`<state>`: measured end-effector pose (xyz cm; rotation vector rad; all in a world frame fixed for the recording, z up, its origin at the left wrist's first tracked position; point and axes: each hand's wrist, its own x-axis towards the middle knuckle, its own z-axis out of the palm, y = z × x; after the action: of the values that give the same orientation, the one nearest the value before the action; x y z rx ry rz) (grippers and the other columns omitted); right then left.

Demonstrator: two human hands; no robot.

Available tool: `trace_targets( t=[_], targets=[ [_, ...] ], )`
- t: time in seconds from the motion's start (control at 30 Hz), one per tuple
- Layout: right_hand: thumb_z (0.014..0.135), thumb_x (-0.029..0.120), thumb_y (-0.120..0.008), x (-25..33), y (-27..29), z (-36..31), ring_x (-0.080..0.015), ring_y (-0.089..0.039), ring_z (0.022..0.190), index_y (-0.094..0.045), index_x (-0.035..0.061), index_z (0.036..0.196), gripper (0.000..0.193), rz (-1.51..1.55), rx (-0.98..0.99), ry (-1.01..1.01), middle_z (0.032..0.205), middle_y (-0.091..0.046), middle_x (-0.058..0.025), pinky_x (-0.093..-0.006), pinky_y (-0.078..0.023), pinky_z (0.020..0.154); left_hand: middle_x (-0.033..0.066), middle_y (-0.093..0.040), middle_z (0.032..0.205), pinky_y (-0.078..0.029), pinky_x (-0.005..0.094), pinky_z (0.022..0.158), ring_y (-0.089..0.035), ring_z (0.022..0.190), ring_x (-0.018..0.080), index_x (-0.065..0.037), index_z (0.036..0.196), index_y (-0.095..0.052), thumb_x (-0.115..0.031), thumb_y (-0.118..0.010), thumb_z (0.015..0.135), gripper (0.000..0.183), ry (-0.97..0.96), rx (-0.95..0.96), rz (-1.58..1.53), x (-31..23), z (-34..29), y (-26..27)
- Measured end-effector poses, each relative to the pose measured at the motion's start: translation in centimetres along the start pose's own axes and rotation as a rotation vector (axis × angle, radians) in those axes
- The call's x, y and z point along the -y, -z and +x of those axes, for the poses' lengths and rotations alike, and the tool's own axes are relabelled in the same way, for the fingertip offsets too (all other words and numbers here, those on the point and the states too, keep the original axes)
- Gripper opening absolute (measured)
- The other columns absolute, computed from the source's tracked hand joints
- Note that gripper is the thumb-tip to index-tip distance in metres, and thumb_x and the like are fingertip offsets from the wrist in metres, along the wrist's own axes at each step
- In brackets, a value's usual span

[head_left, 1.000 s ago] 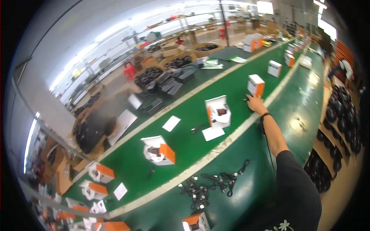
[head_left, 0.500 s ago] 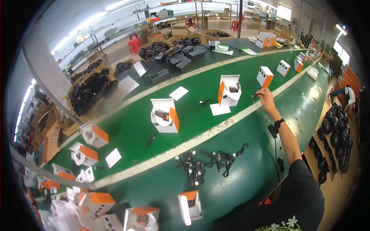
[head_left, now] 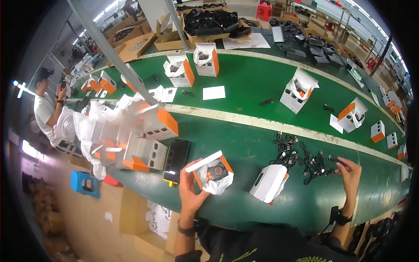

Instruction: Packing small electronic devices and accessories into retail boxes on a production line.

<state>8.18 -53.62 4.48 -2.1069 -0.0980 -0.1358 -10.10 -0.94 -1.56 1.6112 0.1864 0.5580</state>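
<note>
1. In the head view, your left hand (head_left: 193,192) grips an open orange-and-white box (head_left: 204,161) by its left and lower side, fingers and thumb spread around it.
2. That box sits above and to the right of your left palm. Its open mouth faces up toward you, so its depth axis runs largely along your line of sight; its white flap edge slants from lower left to upper right.
3. Inside it, a black device with orange parts (head_left: 221,170) shows its round dial toward you, with white wrapping (head_left: 217,185) around it.
4. Your right hand (head_left: 350,173) is closed in a pinch on a black cable end (head_left: 333,158), which juts left from your fingertips, its long axis running nearly sideways.
5. The loose black cables (head_left: 312,162) lie on the green counter (head_left: 235,214), just left of your right hand.
6. Between your hands, a second box (head_left: 269,183) rests on the counter, its long axis slanting from lower left to upper right.
</note>
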Motion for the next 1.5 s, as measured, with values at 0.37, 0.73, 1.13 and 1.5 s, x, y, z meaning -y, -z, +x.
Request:
trace_targets(
  t=[0.37,0.73,1.13,1.5],
  targets=[
    [0.089,0.009,-0.082,27.2,-13.8,0.3,-0.031,-0.075,0.088,-0.076,-0.0003,0.109,0.023,0.138,0.932,0.827,0.102,-0.074,-0.0161,-0.0424,-0.061,0.084,0.0118,-0.071,0.122,-0.051,0.0342,0.108,-0.069,0.12,0.0201,-0.001,0.142,-0.052,0.011,-0.072,0.092,0.055,0.031,-0.429,-0.02,-1.3,0.3,-3.9],
    [0.086,0.007,-0.079,28.8,-28.5,0.6,-0.0403,-0.075,0.082,-0.069,-0.0027,0.1,0.02,0.042,0.976,0.869,0.091,-0.076,-0.0208,-0.0457,-0.06,0.072,0.0159,-0.071,0.129,-0.051,0.037,0.111,-0.068,0.122,0.0212,0.001,0.144,-0.047,0.009,-0.074,0.092,0.059,-0.005,-0.403,-0.096,-1.3,1.1,-2.6],
    [0.082,0.009,-0.075,29.0,-32.0,0.6,-0.0308,-0.07,0.105,-0.077,0.0033,0.097,0.017,-0.568,0.864,1.522,0.1,-0.072,-0.0108,-0.0402,-0.064,0.071,0.0143,-0.069,0.131,-0.05,0.0347,0.111,-0.066,0.125,0.02,0.0,0.143,-0.047,0.012,-0.072,0.091,0.059,0.006,-0.369,-0.201,-0.3,1.7,-0.3],
    [0.086,0.01,-0.074,28.8,-32.6,0.7,-0.0339,-0.063,0.122,-0.076,0.0003,0.108,0.023,-0.523,1.119,1.484,0.11,-0.071,-0.0116,-0.0432,-0.065,0.081,0.0127,-0.067,0.136,-0.05,0.0337,0.11,-0.066,0.126,0.0205,0.005,0.144,-0.054,0.008,-0.076,0.094,0.055,0.017,-0.311,-0.608,0.4,1.8,3.4]
  ],
)
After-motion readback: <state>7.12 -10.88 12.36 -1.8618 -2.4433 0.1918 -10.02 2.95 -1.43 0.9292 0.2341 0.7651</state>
